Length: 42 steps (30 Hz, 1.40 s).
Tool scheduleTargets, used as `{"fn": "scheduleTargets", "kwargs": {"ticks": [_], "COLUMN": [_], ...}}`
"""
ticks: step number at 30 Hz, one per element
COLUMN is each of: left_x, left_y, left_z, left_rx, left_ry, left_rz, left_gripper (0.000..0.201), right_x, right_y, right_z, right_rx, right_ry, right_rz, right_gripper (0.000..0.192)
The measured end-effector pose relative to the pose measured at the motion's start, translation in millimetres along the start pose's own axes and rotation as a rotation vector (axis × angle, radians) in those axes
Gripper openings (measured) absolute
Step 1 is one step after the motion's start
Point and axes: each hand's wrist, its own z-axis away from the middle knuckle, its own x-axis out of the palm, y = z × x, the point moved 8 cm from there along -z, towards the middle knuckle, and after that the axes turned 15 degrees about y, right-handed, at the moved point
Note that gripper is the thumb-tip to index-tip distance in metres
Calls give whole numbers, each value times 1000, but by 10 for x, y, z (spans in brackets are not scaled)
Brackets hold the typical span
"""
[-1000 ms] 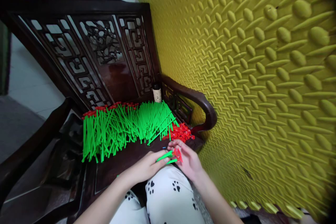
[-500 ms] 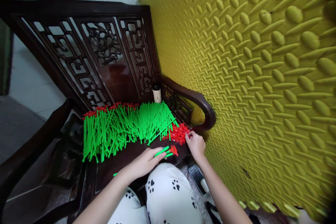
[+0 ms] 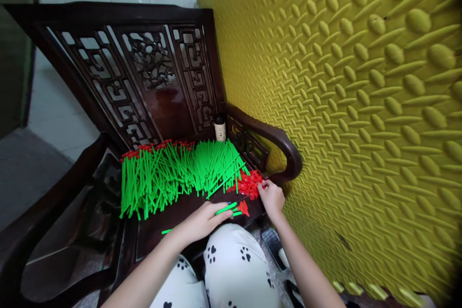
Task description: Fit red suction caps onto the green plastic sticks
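Note:
A wide row of green sticks (image 3: 173, 175), many with red tips at their far ends, lies across the seat of a dark carved wooden chair (image 3: 169, 86). My left hand (image 3: 202, 221) holds a few green sticks with red caps (image 3: 233, 209) near the seat's front edge. My right hand (image 3: 270, 197) rests on the pile of loose red caps (image 3: 249, 184) by the right armrest, fingers pinching into it.
A yellow studded foam mat (image 3: 361, 106) stands as a wall on the right. A small cork-wrapped bottle (image 3: 220, 129) stands in the seat's back right corner. My knees in white paw-print trousers (image 3: 234, 269) are below. A slipper (image 3: 272, 243) lies on the floor.
My right hand left the sticks in my left hand and reached out to the red cap pile. The left hand kept its sticks. The view shifted slightly.

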Motion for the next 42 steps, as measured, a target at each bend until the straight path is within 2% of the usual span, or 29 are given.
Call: {"fn": "scheduleTargets", "kwargs": {"ticks": [3,5,8,11,13,15,18,27,32,38,42], "left_x": [3,6,21,22,18,19,15,25,23,26,50], "left_y": [-3,-25,-55,-50,-22,14,43,57,145,254,275], "left_z": [2,10,31,49,58,66,75,89,98,118,122], "left_rx": [13,14,16,22,26,35,36,39,106,183,211], "left_ry": [-3,-1,-10,-19,-32,-53,-63,-58,-50,-24,-35], "left_rz": [-9,-22,-45,-70,-81,-88,-104,-162,-193,-279,-351], "left_gripper": [45,44,44,45,46,45,44,45,44,42,36], "right_x": [-65,-107,-203,-345,-417,-468,-505,-506,-523,-570,-602], "right_y": [-175,-352,-652,-907,-1017,-1081,-1099,-1060,-1071,-1030,-1042], "right_z": [5,49,203,422,568,670,705,732,857,911,943], "right_rx": [-15,-32,-61,-88,-86,-115,-181,-156,-211,-116,-118], "right_ry": [-32,-124,-342,-585,-748,-856,-864,-775,-862,-835,-842], "right_rz": [-259,-466,-717,-879,-956,-985,-977,-996,-955,-1046,-1021], "right_gripper": [23,29,32,25,20,18,13,11,16,14,16]}}
